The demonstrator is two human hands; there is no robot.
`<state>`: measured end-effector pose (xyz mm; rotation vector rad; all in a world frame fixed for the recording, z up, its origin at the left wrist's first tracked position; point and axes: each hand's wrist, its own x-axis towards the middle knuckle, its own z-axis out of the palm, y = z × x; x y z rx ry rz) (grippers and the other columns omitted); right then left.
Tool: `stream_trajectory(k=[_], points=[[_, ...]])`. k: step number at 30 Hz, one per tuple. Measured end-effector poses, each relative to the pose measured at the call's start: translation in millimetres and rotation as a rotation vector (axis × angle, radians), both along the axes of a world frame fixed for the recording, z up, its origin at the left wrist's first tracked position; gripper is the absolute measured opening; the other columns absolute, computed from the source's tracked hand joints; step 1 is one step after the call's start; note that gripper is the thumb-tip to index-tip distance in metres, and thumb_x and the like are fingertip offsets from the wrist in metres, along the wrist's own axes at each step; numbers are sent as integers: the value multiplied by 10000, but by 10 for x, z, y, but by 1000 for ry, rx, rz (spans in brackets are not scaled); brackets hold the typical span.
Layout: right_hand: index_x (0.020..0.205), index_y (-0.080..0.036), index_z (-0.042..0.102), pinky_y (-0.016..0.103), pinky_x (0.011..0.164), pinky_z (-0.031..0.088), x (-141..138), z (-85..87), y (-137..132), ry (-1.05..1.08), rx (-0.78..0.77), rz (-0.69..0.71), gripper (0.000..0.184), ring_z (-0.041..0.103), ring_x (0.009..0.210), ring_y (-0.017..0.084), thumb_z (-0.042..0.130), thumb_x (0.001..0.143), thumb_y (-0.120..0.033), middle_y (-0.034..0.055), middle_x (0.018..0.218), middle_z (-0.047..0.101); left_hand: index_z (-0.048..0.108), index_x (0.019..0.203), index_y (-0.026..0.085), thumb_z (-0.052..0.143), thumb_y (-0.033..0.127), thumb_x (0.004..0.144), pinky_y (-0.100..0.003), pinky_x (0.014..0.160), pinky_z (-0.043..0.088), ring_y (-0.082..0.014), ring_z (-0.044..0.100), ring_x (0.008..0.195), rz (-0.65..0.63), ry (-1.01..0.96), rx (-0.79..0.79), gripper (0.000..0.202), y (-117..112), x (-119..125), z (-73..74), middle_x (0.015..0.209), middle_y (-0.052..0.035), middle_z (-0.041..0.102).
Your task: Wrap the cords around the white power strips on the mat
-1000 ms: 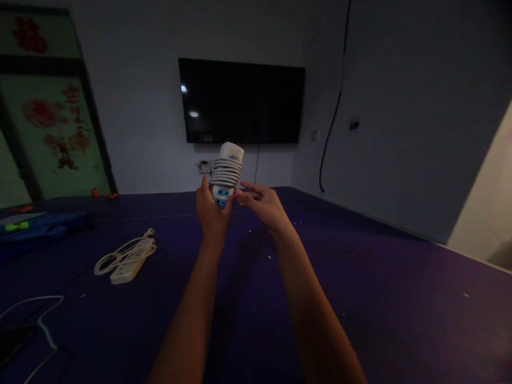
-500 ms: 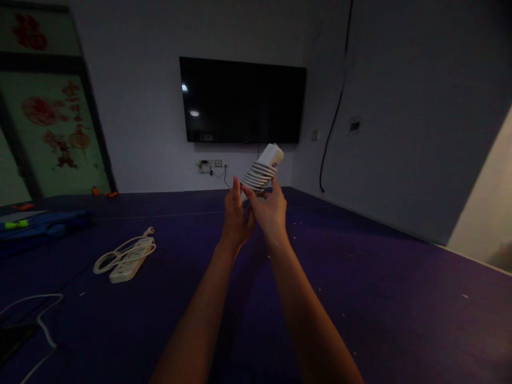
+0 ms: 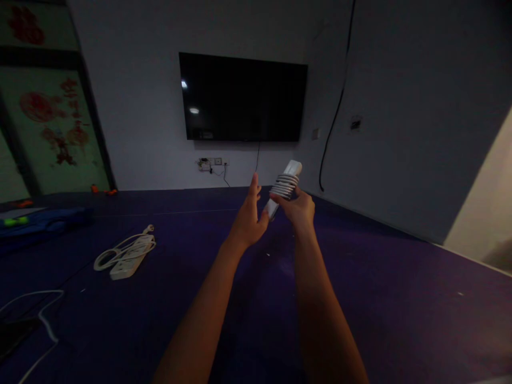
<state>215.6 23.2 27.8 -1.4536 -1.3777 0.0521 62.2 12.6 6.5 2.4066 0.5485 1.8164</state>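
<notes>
A white power strip (image 3: 294, 168) with its cord (image 3: 285, 185) wound in several turns around it is held up tilted in front of me. My right hand (image 3: 301, 208) grips it, thumb across the near side of the coils. My left hand (image 3: 248, 220) is beside the strip's lower end, fingers stretched up and apart, its thumb close to that end; whether it touches is hard to tell. On the floor to the left lies a second white power strip (image 3: 130, 262), its cord (image 3: 104, 260) looped loosely over it.
The dark blue-purple floor (image 3: 384, 298) carries small white scraps. A white cable (image 3: 47, 322) and a dark flat object (image 3: 16, 338) lie at lower left, blue cloth (image 3: 56, 220) beyond. A television (image 3: 244, 98) hangs on the far wall; a black cable (image 3: 338, 106) dangles at right.
The wound power strip has moved right and slightly down in my right hand. My left hand has opened and come away from the coils.
</notes>
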Motion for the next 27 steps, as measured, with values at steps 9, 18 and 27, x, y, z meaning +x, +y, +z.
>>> stream_trajectory(k=[9, 18, 27], points=[[1041, -110, 674, 371, 755, 532, 383, -146, 109, -140, -457, -407, 596, 652, 956, 336, 765, 588, -487, 210, 1010, 673, 92, 1468, 303, 559, 153, 768, -452, 889, 497, -229, 639, 954, 253, -311, -53, 854, -202, -612, 401, 1185, -111, 612], [1066, -103, 665, 317, 776, 525, 790, -636, 523, -559, -674, -429, 504, 653, 998, 284, 797, 595, -223, 204, 1051, 667, 514, 1177, 175, 548, 235, 721, -325, 683, 543, -146, 635, 607, 413, -766, -201, 461, -140, -1263, 448, 759, -21, 660], [1076, -60, 667, 341, 772, 513, 1090, -827, 591, -594, -770, -478, 463, 628, 1040, 313, 753, 629, -141, 232, 1084, 651, 581, 938, 145, 556, 248, 691, -238, 496, 461, -126, 581, 474, 428, -797, -439, 268, 26, -1440, 312, 602, 1, 601]])
